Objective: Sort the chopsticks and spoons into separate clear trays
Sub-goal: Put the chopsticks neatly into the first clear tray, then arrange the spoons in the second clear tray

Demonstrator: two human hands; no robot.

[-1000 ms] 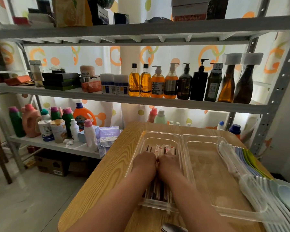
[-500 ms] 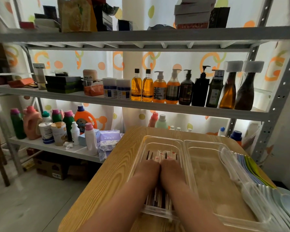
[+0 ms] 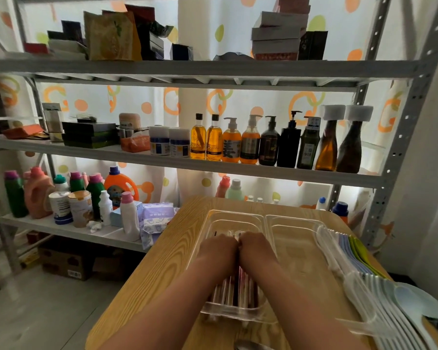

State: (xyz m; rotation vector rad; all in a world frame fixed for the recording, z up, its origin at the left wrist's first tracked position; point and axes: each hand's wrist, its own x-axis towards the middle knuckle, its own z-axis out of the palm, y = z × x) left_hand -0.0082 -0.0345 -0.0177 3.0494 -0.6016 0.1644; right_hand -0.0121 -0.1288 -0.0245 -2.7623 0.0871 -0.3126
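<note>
Two clear trays stand side by side on the wooden table [image 3: 162, 261]. The left tray [image 3: 212, 216] holds a bundle of wrapped chopsticks [image 3: 234, 291] lying lengthwise. My left hand [image 3: 219, 248] and my right hand [image 3: 257, 246] sit knuckle to knuckle on the far part of that bundle, fingers curled down over it and hidden from view. The right tray [image 3: 296, 248] has nothing in it. White plastic spoons [image 3: 379, 306] and coloured spoons [image 3: 356, 251] lie fanned along its right side. A metal spoon [image 3: 250, 346] shows at the bottom edge.
A grey metal shelf rack [image 3: 212, 170] stands right behind the table, with soap and oil bottles [image 3: 263, 145] on its middle shelf and detergent bottles [image 3: 61, 195] lower left. Cardboard boxes [image 3: 63, 261] sit on the floor to the left.
Both hands have slid a little farther along the chopsticks and closed up against each other. The view has tilted upward, so the trays sit lower in the picture.
</note>
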